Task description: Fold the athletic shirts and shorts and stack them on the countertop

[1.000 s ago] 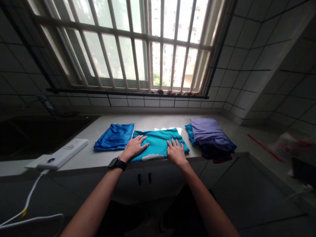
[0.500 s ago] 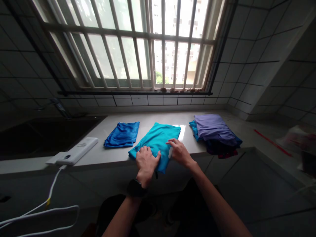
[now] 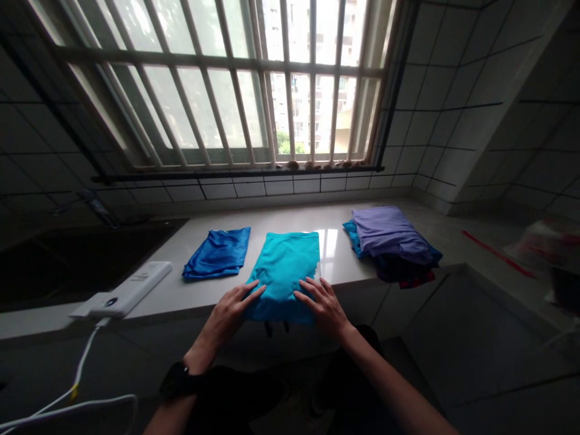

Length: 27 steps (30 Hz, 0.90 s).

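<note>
A folded turquoise garment (image 3: 290,257) lies on the white countertop, its near end hanging over the front edge. Along its left side is my left hand (image 3: 229,311), fingers on top of the fabric and the thumb hidden. My right hand (image 3: 324,302) grips the opposite near side, its spread fingers over the cloth and its thumb also out of sight. A white jagged-edged patch (image 3: 316,269) shows at the garment's right side. To the left lies a folded blue garment (image 3: 217,254), touched by neither hand.
A stack of folded clothes with a lavender one (image 3: 389,232) on top sits at the right, partly over the counter edge. At left are a white power bank (image 3: 131,290) with a cable, and a dark sink (image 3: 90,260). A red strip (image 3: 498,254) lies far right.
The turquoise garment has turned from slanted to nearly straight. My left hand has moved from its top to its left edge; my right hand has come down onto its right side.
</note>
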{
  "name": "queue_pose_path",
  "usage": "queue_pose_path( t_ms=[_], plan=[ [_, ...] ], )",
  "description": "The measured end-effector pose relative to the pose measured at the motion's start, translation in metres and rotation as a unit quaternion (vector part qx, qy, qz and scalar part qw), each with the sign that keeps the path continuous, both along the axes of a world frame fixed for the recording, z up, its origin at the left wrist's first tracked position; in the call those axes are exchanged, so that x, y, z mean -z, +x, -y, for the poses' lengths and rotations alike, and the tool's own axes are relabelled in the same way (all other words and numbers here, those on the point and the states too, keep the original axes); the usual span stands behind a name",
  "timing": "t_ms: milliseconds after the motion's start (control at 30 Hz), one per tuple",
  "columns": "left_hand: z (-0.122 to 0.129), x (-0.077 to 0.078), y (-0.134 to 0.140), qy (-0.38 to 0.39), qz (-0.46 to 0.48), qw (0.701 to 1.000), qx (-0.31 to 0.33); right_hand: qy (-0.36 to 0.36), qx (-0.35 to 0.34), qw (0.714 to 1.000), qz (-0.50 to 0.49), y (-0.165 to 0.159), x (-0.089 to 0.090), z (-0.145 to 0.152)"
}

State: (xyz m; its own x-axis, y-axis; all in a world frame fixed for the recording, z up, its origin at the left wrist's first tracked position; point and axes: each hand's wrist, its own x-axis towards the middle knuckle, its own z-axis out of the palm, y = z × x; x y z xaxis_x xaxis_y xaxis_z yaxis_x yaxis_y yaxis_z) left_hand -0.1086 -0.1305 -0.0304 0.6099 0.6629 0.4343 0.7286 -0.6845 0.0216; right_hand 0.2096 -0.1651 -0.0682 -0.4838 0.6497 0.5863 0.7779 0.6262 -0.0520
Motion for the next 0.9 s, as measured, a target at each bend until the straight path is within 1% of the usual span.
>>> queue_pose_path(
  t_ms=[33,67,100,167,233,300,333,367,400,433,467,500,567,600,667,733,800,867,900],
  plan=[
    [0.002,-0.002,-0.001,0.001,0.013,1.000,-0.002,-0.002,-0.013,1.000,-0.023,0.000,-0.004,0.003],
    [0.005,-0.006,-0.001,0.000,0.029,1.000,-0.005,-0.006,-0.025,0.999,-0.046,0.001,-0.009,0.005],
    [0.006,-0.014,0.002,0.000,0.050,0.999,-0.012,-0.013,-0.032,0.997,-0.068,0.002,-0.017,0.007],
    [0.005,-0.038,0.011,0.006,0.101,0.994,-0.047,-0.032,-0.025,0.993,-0.107,0.005,-0.037,0.003],
    [-0.004,-0.067,0.027,0.014,0.146,0.983,-0.108,-0.053,0.031,0.988,-0.140,0.008,-0.064,-0.012],
    [-0.018,-0.094,0.047,0.027,0.164,0.970,-0.176,-0.065,0.142,0.973,-0.168,0.010,-0.092,-0.035],
    [-0.025,-0.105,0.058,0.035,0.161,0.965,-0.204,-0.065,0.189,0.964,-0.175,0.011,-0.104,-0.046],
    [-0.030,-0.113,0.068,0.043,0.154,0.959,-0.234,-0.062,0.216,0.957,-0.182,0.012,-0.114,-0.056],
    [-0.035,-0.117,0.078,0.041,0.146,0.956,-0.251,-0.058,0.229,0.953,-0.189,0.013,-0.122,-0.063],
    [-0.038,-0.118,0.085,0.036,0.137,0.956,-0.258,-0.054,0.224,0.953,-0.195,0.013,-0.126,-0.067],
    [-0.041,-0.115,0.091,0.027,0.127,0.959,-0.254,-0.052,0.207,0.956,-0.200,0.013,-0.128,-0.068],
    [-0.043,-0.108,0.095,0.014,0.115,0.963,-0.241,-0.056,0.186,0.960,-0.201,0.012,-0.126,-0.067],
    [-0.046,-0.087,0.100,-0.020,0.087,0.971,-0.220,-0.088,0.160,0.966,-0.182,0.009,-0.115,-0.060],
    [-0.047,-0.074,0.100,-0.040,0.072,0.972,-0.222,-0.118,0.165,0.966,-0.162,0.006,-0.107,-0.056],
    [-0.050,-0.049,0.100,-0.079,0.052,0.964,-0.248,-0.185,0.200,0.955,-0.117,0.001,-0.092,-0.050],
    [-0.051,-0.032,0.098,-0.109,0.060,0.956,-0.266,-0.221,0.240,0.940,-0.095,-0.002,-0.082,-0.047],
    [-0.050,-0.025,0.096,-0.136,0.096,0.945,-0.281,-0.232,0.284,0.924,-0.105,-0.002,-0.079,-0.049],
    [-0.049,-0.026,0.094,-0.163,0.151,0.922,-0.319,-0.256,0.309,0.908,-0.125,0.000,-0.082,-0.054],
    [-0.048,-0.028,0.094,-0.177,0.184,0.905,-0.340,-0.274,0.304,0.902,-0.135,0.000,-0.083,-0.056]
  ],
)
